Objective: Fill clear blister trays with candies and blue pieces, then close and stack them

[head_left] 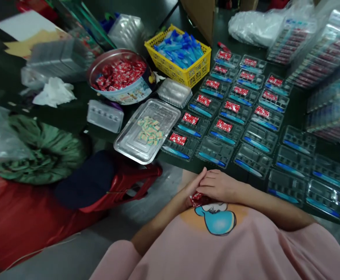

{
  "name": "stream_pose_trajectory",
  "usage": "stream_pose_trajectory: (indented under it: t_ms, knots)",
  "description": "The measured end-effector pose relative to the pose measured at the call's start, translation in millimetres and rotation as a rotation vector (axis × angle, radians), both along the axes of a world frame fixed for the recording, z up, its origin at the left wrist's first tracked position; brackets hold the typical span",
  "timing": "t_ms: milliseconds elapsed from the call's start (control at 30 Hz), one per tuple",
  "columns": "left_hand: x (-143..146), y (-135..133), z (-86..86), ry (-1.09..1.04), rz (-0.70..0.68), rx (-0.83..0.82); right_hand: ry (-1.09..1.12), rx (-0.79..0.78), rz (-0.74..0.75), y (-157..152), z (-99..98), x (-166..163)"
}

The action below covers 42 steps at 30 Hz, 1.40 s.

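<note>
Close to my body, in front of the shirt, both my hands are together. My left hand (189, 191) is closed around a few shiny red packets (198, 199) with white marks; their exact number is hidden. My right hand (220, 184) lies over it, fingers bent across the same packets. Beyond the hands, clear plastic trays (216, 151) stand in rows on the dark table, each with a blue pen (212, 158). Many trays in the farther rows also carry a red packet (178, 138). The nearer right trays show pens without red packets.
A round tin (123, 95) holds many red packets. Beside it are a yellow basket (199, 77) of blue pens and a metal tray (126, 144) with small pale-green pieces. Stacked filled trays (318, 50) stand at right. A red stool (140, 186) and red bag (27, 221) are at left.
</note>
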<state>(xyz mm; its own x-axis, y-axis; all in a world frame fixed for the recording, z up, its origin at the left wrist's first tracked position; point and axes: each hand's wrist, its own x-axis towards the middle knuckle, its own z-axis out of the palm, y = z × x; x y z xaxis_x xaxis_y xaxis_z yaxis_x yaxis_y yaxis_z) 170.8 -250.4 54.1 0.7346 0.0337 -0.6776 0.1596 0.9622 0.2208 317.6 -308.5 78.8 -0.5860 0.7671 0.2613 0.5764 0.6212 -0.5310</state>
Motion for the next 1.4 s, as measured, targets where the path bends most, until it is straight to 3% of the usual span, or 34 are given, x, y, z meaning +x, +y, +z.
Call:
stream_pose_trajectory:
  t_ms: [133,267,433,533,633,700,800,900,967,1033,1133,1267,1400]
  knots:
    - [1,0,0.4,-0.096,0.008,-0.025,0.258,-0.051,-0.112,0,0.6,11]
    - [-3,0,-7.4,-0.228,0.037,0.014,0.401,-0.203,-0.465,24,-4.5,50]
    - [-9,1,-14.5,-0.243,0.036,0.054,0.130,-0.293,-0.730,76,-35.9,82]
    - [-13,2,-18.3,-0.263,0.040,0.075,-0.052,-0.296,-0.731,90,-52.9,79]
    - [-15,3,-20.5,-0.260,0.050,0.068,-0.239,-0.215,-0.688,91,-57.9,72]
    - [-14,3,-21.1,-0.254,0.057,0.041,-0.274,-0.169,-0.690,85,-52.4,68]
    - [-12,2,-22.1,-0.250,0.075,-0.017,-0.055,-0.168,-0.663,64,-29.6,63]
    - [-7,0,-22.9,-0.233,0.097,-0.073,0.238,-0.351,-0.316,28,2.5,55]
    - [-4,-2,-22.5,-0.192,0.112,-0.088,0.316,-0.467,-0.071,2,19.1,49]
    - [1,-4,-21.1,-0.129,0.117,-0.078,0.309,-0.493,-0.008,-20,26.6,45]
    - [9,-6,-17.6,-0.070,0.063,-0.059,0.256,-0.428,-0.113,-42,23.0,44]
    - [24,-14,-12.8,-0.165,-0.033,-0.049,0.260,-0.193,-0.258,-60,11.7,48]
    - [39,-23,-9.4,-0.192,-0.141,-0.005,0.351,-0.112,-0.515,-78,8.8,52]
